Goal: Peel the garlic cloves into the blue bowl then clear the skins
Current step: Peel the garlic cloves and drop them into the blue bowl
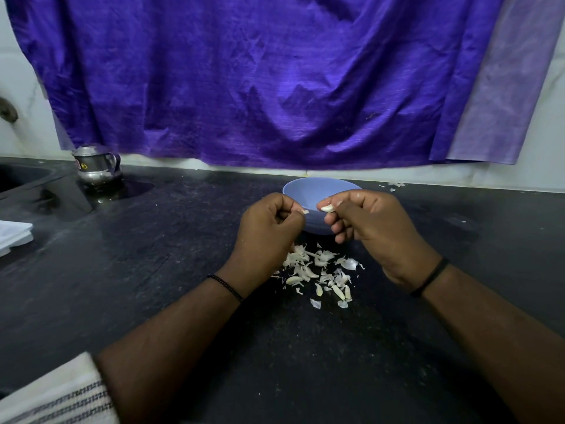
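A blue bowl (pixel 308 186) stands on the black counter (pixel 153 270), just behind my hands. My right hand (pixel 373 221) pinches a pale garlic clove (pixel 327 208) between thumb and fingers over the bowl's near rim. My left hand (pixel 270 228) is curled and pinches a small scrap of garlic skin (pixel 305 212) at its fingertips, a short gap from the clove. A pile of white skins and cloves (pixel 321 270) lies on the counter below and between my wrists. The bowl's inside is mostly hidden by my hands.
A small steel pot (pixel 96 165) stands at the back left beside a sink (pixel 21 179). A purple cloth (pixel 275 81) hangs over the back wall. A white board edge (pixel 13 237) is at the left, a striped towel (pixel 55 396) at the bottom left. A few skins (pixel 394 185) lie behind the bowl.
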Demonstrator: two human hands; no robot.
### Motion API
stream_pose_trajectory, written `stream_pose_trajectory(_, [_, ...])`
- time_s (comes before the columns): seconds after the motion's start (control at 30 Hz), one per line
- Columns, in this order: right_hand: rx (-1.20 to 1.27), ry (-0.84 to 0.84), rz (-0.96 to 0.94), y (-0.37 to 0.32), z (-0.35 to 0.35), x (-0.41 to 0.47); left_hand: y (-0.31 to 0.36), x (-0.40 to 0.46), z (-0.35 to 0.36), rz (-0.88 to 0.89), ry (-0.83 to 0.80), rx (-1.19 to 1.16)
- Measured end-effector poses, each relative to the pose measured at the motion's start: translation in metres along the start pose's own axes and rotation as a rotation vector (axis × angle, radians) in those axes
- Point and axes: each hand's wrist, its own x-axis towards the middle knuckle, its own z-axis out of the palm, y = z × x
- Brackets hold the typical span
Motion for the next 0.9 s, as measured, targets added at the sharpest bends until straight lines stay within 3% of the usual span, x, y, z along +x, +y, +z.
stream_pose_trajectory(0.4, [-0.109, -0.088, -0.069, 0.004, -0.003, -0.001, 0.003, -0.003, 0.0, 0.1, -0.086, -0.013])
stream_pose_trajectory(0.9, [-0.11, -0.019, -0.11, 0.011, 0.002, 0.0, 0.005, -0.004, 0.001, -0.028, -0.136, -0.082])
